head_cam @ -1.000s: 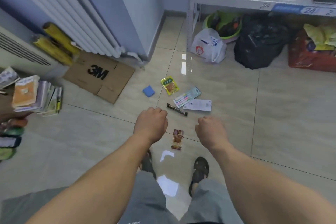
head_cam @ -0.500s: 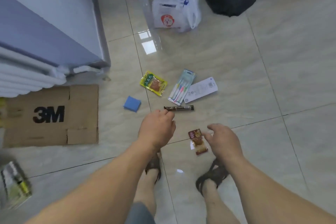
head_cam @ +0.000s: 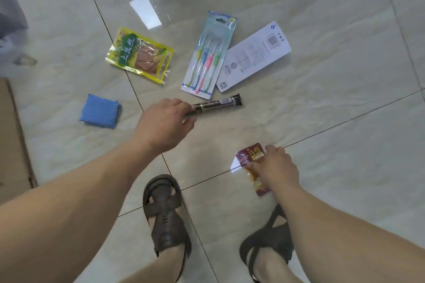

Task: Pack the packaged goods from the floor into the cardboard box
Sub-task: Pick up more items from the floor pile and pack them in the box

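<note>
Several packaged goods lie on the tiled floor. My left hand (head_cam: 164, 122) grips the near end of a dark slim tube pack (head_cam: 218, 104). My right hand (head_cam: 274, 169) pinches a small red snack packet (head_cam: 249, 156) lying in front of my right foot. Farther off lie a yellow-green snack pouch (head_cam: 139, 55), a toothbrush blister pack (head_cam: 209, 55) and a white card pack (head_cam: 254, 56), face down. A blue sponge-like pack (head_cam: 100, 110) sits left of my left hand. An edge of flattened cardboard (head_cam: 11, 140) shows at the far left.
My two sandalled feet (head_cam: 165, 216) stand on the glossy tiles just below the hands. A grey wall base (head_cam: 10, 4) shows at the top left corner.
The view has dropped close to the floor. My left hand reached forward and took hold of the dark tube pack. My right hand came down onto the red snack packet.
</note>
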